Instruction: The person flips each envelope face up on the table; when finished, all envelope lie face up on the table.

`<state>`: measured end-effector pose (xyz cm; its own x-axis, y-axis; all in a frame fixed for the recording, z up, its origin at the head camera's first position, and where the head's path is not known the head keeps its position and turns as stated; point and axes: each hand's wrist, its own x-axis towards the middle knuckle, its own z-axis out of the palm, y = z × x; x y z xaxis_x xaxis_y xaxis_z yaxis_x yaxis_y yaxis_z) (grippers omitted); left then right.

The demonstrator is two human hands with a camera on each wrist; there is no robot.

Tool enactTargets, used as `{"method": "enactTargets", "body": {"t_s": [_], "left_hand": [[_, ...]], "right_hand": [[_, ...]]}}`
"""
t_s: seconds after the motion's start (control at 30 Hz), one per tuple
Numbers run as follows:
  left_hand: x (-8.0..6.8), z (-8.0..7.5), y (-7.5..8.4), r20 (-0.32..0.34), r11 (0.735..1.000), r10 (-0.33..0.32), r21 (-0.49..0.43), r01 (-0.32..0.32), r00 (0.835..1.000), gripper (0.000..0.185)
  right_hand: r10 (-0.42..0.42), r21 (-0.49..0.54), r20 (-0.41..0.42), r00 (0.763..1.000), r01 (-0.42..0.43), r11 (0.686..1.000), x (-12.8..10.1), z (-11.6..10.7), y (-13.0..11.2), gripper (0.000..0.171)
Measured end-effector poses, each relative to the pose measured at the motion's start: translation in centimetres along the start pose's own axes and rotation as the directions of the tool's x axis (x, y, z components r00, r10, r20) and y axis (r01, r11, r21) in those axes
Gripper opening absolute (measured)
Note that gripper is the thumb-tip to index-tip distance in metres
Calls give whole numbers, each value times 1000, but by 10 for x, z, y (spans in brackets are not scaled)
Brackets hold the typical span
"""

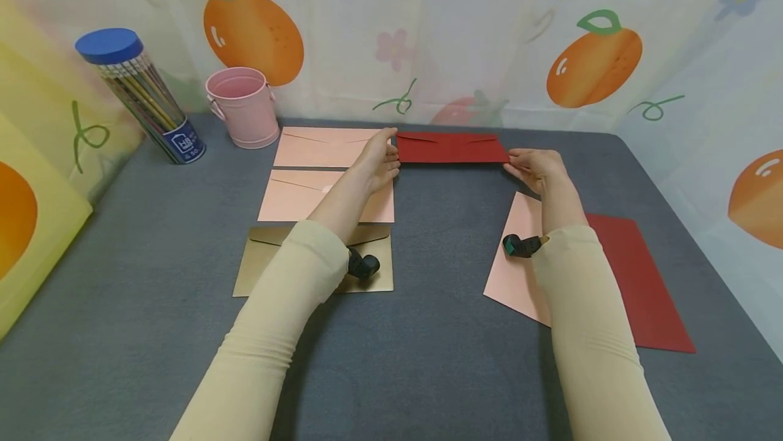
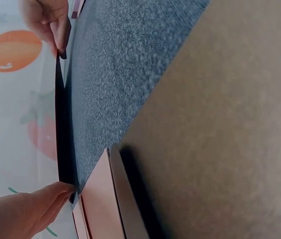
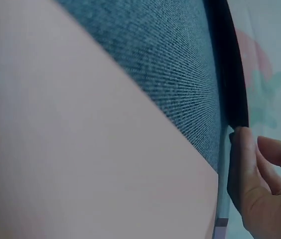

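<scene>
Red envelope (image 1: 453,149), upper centre of frame, is stretched between 2 hands: left hand (image 1: 376,157) has fingers clamped on its left edge, right hand (image 1: 541,166) on its right corner. Main risk, I think: if left side dips, it may ride over the upper pink envelope (image 1: 324,145) beside it. Also, uneven release, e.g. 1 hand first, could leave it crooked on worktop (image 1: 440,359). Right sleeve (image 1: 596,319) may drag the pink paper (image 1: 512,257), right of frame.
</scene>
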<state>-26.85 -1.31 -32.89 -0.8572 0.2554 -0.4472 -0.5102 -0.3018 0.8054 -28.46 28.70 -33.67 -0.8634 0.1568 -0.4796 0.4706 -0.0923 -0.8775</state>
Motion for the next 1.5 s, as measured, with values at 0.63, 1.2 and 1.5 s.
{"method": "enactTargets", "body": {"t_s": [0.63,1.2,1.5], "left_hand": [[5,7,-4,-19,999,42,-12,-42,999,71],[5,11,-4,-50,998,59,26,-58,997,69],[-1,12,-2,-31,997,59,54,-57,998,67]], "right_hand": [[-55,-109,0,998,55,992,-7,-3,-1,50],[-5,-216,34,999,13,976,-12,-1,-8,52],[-36,-237,38,999,44,971,-16,-11,-6,55]]}}
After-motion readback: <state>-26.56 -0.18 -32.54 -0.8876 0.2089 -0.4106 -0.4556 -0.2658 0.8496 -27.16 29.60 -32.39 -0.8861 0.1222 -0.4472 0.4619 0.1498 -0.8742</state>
